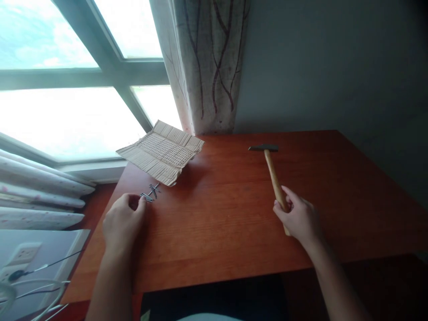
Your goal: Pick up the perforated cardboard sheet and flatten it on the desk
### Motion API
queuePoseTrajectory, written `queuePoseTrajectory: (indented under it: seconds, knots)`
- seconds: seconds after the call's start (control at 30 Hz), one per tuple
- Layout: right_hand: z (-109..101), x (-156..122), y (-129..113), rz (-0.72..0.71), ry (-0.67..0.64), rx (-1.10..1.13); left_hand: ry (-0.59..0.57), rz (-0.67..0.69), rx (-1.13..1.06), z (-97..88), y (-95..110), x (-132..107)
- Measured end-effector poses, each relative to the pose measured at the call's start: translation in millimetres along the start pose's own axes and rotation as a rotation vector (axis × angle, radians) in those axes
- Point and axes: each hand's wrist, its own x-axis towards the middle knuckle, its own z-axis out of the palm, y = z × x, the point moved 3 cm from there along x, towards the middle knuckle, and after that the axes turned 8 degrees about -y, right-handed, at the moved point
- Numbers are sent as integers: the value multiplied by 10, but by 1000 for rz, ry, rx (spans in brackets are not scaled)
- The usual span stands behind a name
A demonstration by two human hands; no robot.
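Note:
My right hand (297, 216) is wrapped around the lower part of a hammer's pale wooden handle. The hammer (273, 176) points away from me over the right half of the table, its dark metal head at the far end. On the left, my left hand (125, 218) is closed in a pinch, thumb and fingertips at a small bunch of metal nails (147, 197). A few more loose nails (154, 189) lie crossed on the tabletop just beyond those fingertips. Behind them is a creased piece of corrugated cardboard (162, 151), bent so that part of it stands off the surface.
The reddish-brown wooden table (214, 232) fills the middle. A window (67, 116) and a patterned curtain (210, 67) border its far left. Beside the left edge are another curtain (33, 191), a wall socket (25, 254) and cables (43, 292).

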Motion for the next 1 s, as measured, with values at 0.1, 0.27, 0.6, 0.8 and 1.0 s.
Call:
queuePoseTrajectory:
  seconds: [0.1, 0.27, 0.6, 0.8, 1.0]
  knots:
    - [15, 41, 36, 6, -26, -60, 13, 14, -5, 22, -27, 9]
    - [43, 87, 27, 2, -83, -112, 36, 30, -11, 36, -61, 11]
    - [142, 111, 40, 36, -152, -121, 58, 44, 19, 44, -53, -20]
    - [156, 98, 45, 37, -167, -145, 88, 63, 73, 79, -69, 2]
    - [126, 61, 23, 23, -157, -146, 33, 78, 97, 18, 10, 32]
